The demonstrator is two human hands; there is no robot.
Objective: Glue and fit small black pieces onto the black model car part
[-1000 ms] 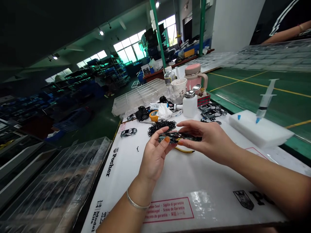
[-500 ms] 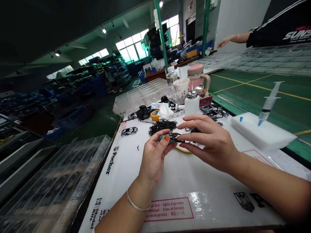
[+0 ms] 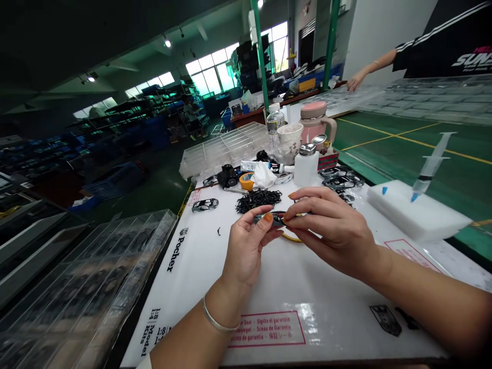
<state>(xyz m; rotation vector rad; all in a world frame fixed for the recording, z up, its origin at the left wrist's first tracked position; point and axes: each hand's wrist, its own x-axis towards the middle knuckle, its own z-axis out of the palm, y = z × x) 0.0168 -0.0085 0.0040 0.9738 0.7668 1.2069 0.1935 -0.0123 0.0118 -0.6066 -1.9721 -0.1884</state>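
Note:
A small dark grey model car body (image 3: pixel 277 217) is held low over the white table sheet. My left hand (image 3: pixel 245 251) grips its left end between thumb and fingers. My right hand (image 3: pixel 334 230) is closed at the right end, thumb and fingertips pressed together against the shell; any small part between them is hidden. Just behind lies a heap of thin black plastic pieces (image 3: pixel 258 200). One loose black strip (image 3: pixel 219 231) rests left of my hands, below another model car body (image 3: pixel 205 205). Part of a yellow ring (image 3: pixel 291 238) shows under my right fingers.
Behind stand a white dispenser bottle (image 3: pixel 306 169), orange tape (image 3: pixel 246 181), tissue (image 3: pixel 264 175) and a pink mug (image 3: pixel 313 120). More car bodies (image 3: pixel 341 178) lie right, near a syringe (image 3: pixel 430 166) stuck in white foam (image 3: pixel 418 210). Clear trays (image 3: pixel 96 287) stand left. A co-worker's hand (image 3: pixel 356 81) reaches over trays.
My right fingers have closed in from a spread pose onto the right end of the car body. My left hand keeps its grip. The co-worker's hand has lowered to the trays.

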